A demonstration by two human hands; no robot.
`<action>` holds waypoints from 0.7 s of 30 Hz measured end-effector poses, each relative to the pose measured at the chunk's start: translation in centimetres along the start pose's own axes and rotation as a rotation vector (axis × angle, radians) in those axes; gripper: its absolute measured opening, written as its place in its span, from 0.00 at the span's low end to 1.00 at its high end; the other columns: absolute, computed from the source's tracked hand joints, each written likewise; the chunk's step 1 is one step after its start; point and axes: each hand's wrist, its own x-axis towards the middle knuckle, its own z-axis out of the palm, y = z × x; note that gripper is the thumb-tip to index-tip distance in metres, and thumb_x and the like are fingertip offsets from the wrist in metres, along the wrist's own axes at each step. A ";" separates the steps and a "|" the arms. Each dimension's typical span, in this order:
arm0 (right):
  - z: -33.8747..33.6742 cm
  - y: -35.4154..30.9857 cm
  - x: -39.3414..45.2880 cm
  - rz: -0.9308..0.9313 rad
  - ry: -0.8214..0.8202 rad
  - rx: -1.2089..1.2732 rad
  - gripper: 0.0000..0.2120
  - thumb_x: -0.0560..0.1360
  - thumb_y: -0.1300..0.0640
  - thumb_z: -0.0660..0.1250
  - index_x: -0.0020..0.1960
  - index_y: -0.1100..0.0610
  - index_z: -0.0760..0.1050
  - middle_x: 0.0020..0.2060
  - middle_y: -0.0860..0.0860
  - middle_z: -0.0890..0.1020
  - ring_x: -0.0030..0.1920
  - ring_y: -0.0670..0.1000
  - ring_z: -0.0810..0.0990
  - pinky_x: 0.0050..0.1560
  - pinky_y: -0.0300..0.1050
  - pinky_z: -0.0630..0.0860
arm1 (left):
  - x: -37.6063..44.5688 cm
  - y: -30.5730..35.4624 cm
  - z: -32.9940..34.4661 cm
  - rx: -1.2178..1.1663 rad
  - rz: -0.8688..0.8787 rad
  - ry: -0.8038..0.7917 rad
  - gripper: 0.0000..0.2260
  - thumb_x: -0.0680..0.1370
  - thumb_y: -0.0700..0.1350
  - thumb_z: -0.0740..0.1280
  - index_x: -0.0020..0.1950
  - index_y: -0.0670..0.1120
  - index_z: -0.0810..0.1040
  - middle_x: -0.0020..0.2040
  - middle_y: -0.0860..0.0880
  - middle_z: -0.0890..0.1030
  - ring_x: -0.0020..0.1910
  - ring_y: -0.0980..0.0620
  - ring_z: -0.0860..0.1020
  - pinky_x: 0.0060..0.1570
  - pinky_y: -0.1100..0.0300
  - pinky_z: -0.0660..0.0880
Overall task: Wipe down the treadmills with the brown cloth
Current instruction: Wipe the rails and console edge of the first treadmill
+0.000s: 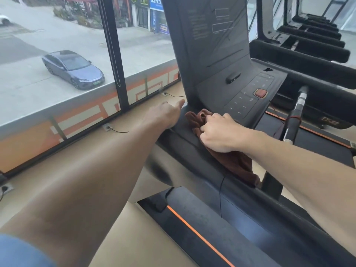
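Brown cloth: bunched on the left edge of the treadmill console, at the foot of the dark display panel; one end crumpled near the keypad, the other end draped down over the side arm of the frame.

Right hand: laid on top of the cloth, fingers curled into the fabric and gripping it, knuckles up.

Left hand: stretched forward beside the console's left edge, just left of the cloth; fingers extended, relaxed, holding nothing; fingertip near or touching the console corner, contact cannot be told.

Red stop button: on the keypad, right of and above the cloth, apart from it.

Handlebar with silver grip sensor: right of the console, slanting down.

Treadmill deck edge with orange stripe: lower centre.

Further treadmills: in a row behind, upper right.

Window: left, with black frame; grey car parked on the street outside.

Floor sockets with cables: along the window base.
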 end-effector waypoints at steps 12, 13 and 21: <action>-1.0 0.2 0.4 -0.043 -0.041 -0.281 0.09 0.82 0.55 0.54 0.49 0.54 0.72 0.59 0.57 0.79 0.54 0.57 0.67 0.52 0.49 0.63 | -0.8 0.2 -0.2 0.029 0.022 -0.007 0.40 0.79 0.73 0.46 0.76 0.45 0.71 0.75 0.43 0.73 0.72 0.40 0.72 0.67 0.47 0.68; -0.7 0.0 0.7 -0.026 -0.045 -0.187 0.08 0.82 0.57 0.55 0.49 0.55 0.71 0.59 0.58 0.78 0.55 0.58 0.67 0.53 0.49 0.63 | -0.8 0.1 -0.2 0.026 0.026 0.014 0.40 0.79 0.73 0.46 0.75 0.44 0.72 0.74 0.42 0.74 0.71 0.40 0.73 0.66 0.47 0.68; -0.6 2.8 -2.1 -0.161 -0.068 0.195 0.09 0.76 0.53 0.59 0.48 0.49 0.79 0.50 0.51 0.82 0.53 0.56 0.77 0.56 0.51 0.73 | -1.0 0.2 -0.3 0.036 0.037 0.012 0.39 0.80 0.72 0.47 0.75 0.44 0.72 0.74 0.42 0.74 0.71 0.41 0.73 0.67 0.48 0.68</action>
